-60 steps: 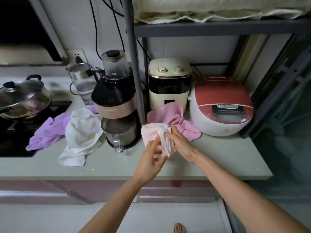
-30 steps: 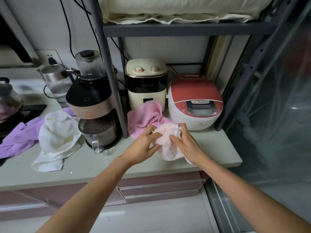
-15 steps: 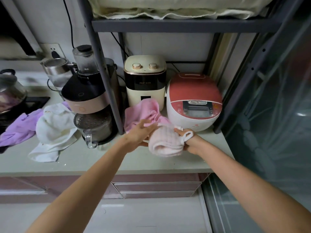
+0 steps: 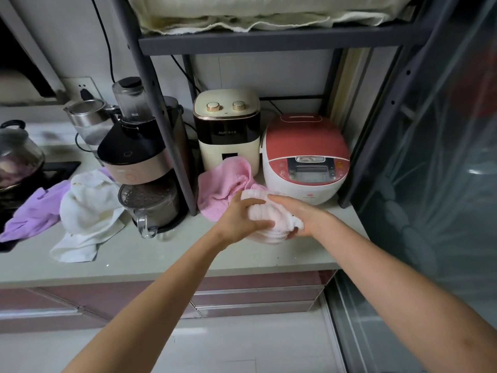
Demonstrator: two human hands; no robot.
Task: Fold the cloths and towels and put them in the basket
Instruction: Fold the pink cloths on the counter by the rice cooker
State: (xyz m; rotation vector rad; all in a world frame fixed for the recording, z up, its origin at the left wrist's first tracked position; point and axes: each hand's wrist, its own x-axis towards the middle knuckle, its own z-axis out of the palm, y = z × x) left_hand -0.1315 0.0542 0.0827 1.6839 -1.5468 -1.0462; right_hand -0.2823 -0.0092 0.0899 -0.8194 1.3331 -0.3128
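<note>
Pale pink towel (image 4: 265, 216) bunched between both hands at frame centre, over the counter (image 4: 166, 254).

Left hand (image 4: 239, 214) curled over its left side, right hand (image 4: 298, 214) gripping its right end. Behind, darker pink cloth (image 4: 223, 181); at left, white cloth (image 4: 86, 208) and purple cloth (image 4: 32, 211). Far left, lidded glass pot (image 4: 18, 154) with purplish contents. Lower centre-left, clear jug (image 4: 150, 208), contents unclear.

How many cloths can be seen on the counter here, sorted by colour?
Pale pink: 1, the pale pink cloth held between the left hand and the right hand
Pink: 1, the pink cloth
White: 1, the white cloth
Purple: 1, the purple cloth
Total: 4
</note>
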